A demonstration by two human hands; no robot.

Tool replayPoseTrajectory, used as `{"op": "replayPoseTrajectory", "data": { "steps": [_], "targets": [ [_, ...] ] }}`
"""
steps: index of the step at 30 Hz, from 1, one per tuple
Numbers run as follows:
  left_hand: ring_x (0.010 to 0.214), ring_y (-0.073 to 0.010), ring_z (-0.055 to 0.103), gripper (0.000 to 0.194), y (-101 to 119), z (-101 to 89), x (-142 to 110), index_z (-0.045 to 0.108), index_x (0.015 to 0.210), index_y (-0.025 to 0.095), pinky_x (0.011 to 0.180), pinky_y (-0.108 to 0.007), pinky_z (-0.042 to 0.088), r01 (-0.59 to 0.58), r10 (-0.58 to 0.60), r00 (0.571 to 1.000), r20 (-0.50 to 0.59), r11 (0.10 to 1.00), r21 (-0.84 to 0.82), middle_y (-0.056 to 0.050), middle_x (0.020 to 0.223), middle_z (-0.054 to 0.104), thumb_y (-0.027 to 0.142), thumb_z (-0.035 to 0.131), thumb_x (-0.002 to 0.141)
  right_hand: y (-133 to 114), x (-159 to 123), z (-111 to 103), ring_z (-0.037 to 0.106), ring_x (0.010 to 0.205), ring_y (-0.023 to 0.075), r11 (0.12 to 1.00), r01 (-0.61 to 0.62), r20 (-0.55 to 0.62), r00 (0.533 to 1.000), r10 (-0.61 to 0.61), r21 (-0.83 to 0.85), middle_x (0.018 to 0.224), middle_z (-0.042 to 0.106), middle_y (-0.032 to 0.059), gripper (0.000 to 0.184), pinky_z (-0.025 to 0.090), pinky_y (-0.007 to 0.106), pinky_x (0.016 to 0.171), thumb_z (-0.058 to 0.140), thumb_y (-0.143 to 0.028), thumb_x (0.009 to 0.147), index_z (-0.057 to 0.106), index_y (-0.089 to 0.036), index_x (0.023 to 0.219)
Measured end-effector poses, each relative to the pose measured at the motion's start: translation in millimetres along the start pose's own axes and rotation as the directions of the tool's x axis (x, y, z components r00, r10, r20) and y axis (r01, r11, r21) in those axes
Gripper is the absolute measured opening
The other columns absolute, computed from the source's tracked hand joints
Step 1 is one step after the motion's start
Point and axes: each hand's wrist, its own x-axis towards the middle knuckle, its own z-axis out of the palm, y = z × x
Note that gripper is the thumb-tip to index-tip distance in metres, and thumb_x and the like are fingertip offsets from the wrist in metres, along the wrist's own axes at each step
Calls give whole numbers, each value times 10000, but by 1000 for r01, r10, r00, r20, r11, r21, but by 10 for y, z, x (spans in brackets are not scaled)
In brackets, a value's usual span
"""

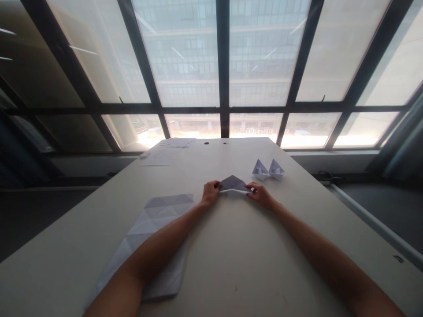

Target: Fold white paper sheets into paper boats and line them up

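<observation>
Between my two hands is a folded sheet of white paper (233, 182), peaked at the top with a brim along its lower edge. My left hand (210, 192) pinches its left end, and my right hand (260, 194) grips the right end between thumb and fingers. Just beyond my right hand, two folded paper boats (260, 170) stand side by side on the table. Under my left forearm lies a creased white paper (161, 215) with a grid of fold lines, partly hidden by the arm.
The long white table (231, 255) runs toward a wall of dark-framed windows (224, 66). Flat paper sheets (158, 156) lie at its far left. A small dark round hole (206, 143) shows near the far edge. A pale pipe or rail (373, 222) runs along the right side.
</observation>
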Motion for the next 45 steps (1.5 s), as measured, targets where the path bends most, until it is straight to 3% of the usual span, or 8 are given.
{"op": "replayPoseTrajectory", "data": {
  "steps": [5, 11, 17, 20, 24, 31, 40, 45],
  "targets": [
    [813, -198, 693, 161, -20, 22, 2, 784, 939, 154, 788, -286, 514, -22, 23, 1000, 18, 1000, -10, -60, 891, 773, 181, 668, 830, 56, 41, 44, 607, 694, 189, 993, -108, -162, 980, 114, 47, 750, 696, 43, 262, 487, 314, 672, 622, -417, 826, 717, -174, 840],
    [814, -205, 697, 170, -50, 36, 12, 782, 938, 153, 782, -298, 516, -54, 55, 998, 22, 997, -46, -57, 882, 772, 189, 662, 822, 59, 57, 57, 512, 522, 140, 965, -130, -275, 942, 193, 229, 573, 559, -46, 369, 399, 256, 522, 680, -499, 774, 631, -180, 952],
    [796, -202, 695, 171, -29, 36, 4, 777, 933, 153, 764, -297, 517, -82, 84, 996, 19, 992, -94, -51, 871, 772, 207, 665, 817, 24, 64, 61, 605, 517, 170, 896, -174, -320, 892, 319, 409, 573, 627, -20, 458, 434, 260, 499, 774, -570, 688, 533, -212, 842],
    [780, -200, 692, 165, -10, 39, 2, 775, 924, 149, 753, -293, 517, -93, 93, 996, -3, 990, -110, -54, 862, 771, 214, 667, 817, 42, 72, 65, 635, 555, 179, 874, -175, -320, 883, 343, 453, 628, 671, 23, 457, 468, 277, 526, 790, -588, 667, 606, -188, 790],
    [775, -199, 690, 163, 9, 45, -1, 770, 923, 151, 735, -288, 513, -115, 110, 993, -44, 985, -133, -56, 863, 771, 213, 661, 819, 51, 79, 70, 661, 628, 193, 849, -197, -313, 869, 382, 491, 736, 728, 68, 484, 522, 318, 598, 798, -569, 661, 730, -155, 902],
    [749, -198, 684, 166, 5, 52, -8, 771, 912, 145, 702, -279, 507, -129, 117, 989, -87, 980, -154, -55, 835, 770, 232, 659, 825, -7, 67, 70, 652, 778, 217, 950, -110, -369, 904, 218, 292, 958, 732, 122, 389, 514, 309, 615, 735, -535, 737, 787, -161, 827],
    [796, -189, 674, 238, -42, 73, 19, 786, 989, 145, 739, -276, 503, -120, 114, 992, -62, 986, -118, -79, 918, 755, 228, 604, 860, -31, 69, 69, 642, 688, 228, 980, -157, -374, 907, 194, 126, 772, 740, 85, 317, 505, 340, 662, 615, -443, 799, 757, -161, 832],
    [820, -193, 667, 262, -44, 87, 17, 789, 1007, 166, 802, -295, 500, -76, 76, 997, 20, 997, -19, -59, 907, 752, 266, 574, 895, -41, 61, 43, 591, 628, 199, 980, -195, -329, 923, 200, 49, 639, 665, 44, 352, 450, 297, 615, 519, -437, 852, 681, -179, 675]
  ]
}}
